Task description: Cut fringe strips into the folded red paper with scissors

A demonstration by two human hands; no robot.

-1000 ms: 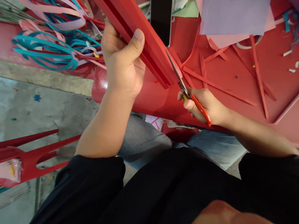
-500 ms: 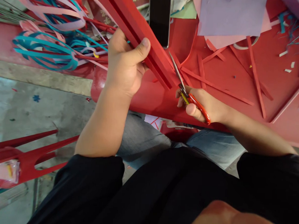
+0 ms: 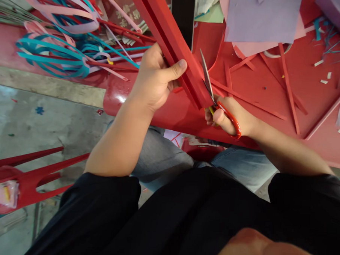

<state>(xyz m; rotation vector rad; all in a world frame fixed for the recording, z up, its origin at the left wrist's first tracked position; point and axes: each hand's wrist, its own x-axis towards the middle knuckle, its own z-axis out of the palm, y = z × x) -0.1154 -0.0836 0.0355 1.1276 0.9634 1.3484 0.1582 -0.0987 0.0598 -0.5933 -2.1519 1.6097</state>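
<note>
My left hand (image 3: 161, 76) grips a long folded strip of red paper (image 3: 175, 41), its thumb lying across the top face. The strip slants from the upper middle down toward my right hand (image 3: 229, 115), which is closed around red-handled scissors (image 3: 228, 118). The blades are parted, and the strip's lower right edge lies between them. One blade shows above the paper; the other is hidden beneath it. Several cut red paper strips (image 3: 250, 99) lie on the red table (image 3: 271, 135) just beyond my right hand.
Looped ornaments of teal, pink and lilac strips (image 3: 54, 56) lie at the left. A phone (image 3: 183, 19) rests behind the red strip. Lilac paper sheets (image 3: 262, 18) and a roll of tape (image 3: 280, 52) sit at the back right. A red stool (image 3: 29, 185) stands at lower left.
My left hand has moved right and slightly down with the folded red strip. The strip's lower edge now sits between the scissor blades, where before it was beside them.
</note>
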